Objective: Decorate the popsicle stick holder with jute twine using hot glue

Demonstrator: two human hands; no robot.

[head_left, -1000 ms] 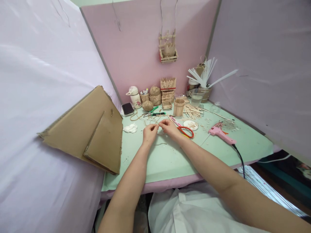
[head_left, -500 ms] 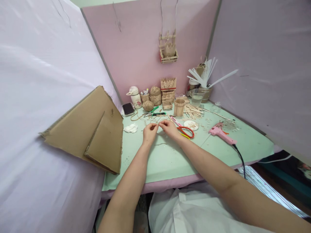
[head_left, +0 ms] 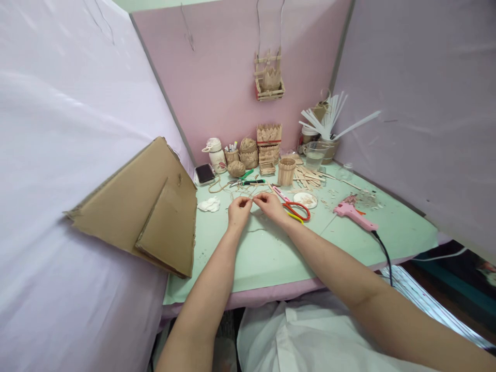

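My left hand [head_left: 239,211] and my right hand [head_left: 270,204] meet over the middle of the table, fingertips pinched close together. Between them runs thin jute twine [head_left: 251,196], and both hands are closed on it; its exact path at the fingertips is too small to make out. Loose loops of the twine lie just behind the fingers. A short strand [head_left: 256,230] rests on the table below my hands. Close beside my right wrist are red-handled scissors [head_left: 299,211], partly hidden by it, and a pink cutter [head_left: 280,194].
Behind my hands lie green-handled pliers [head_left: 253,182], a twine ball [head_left: 236,168] and a stick-covered cup [head_left: 286,172]. Wooden sticks [head_left: 308,177], a white dish [head_left: 305,200] and a pink glue gun [head_left: 354,214] with its cord are rightward. Cardboard [head_left: 135,206] leans at left; crumpled tissue [head_left: 209,204] lies nearby.
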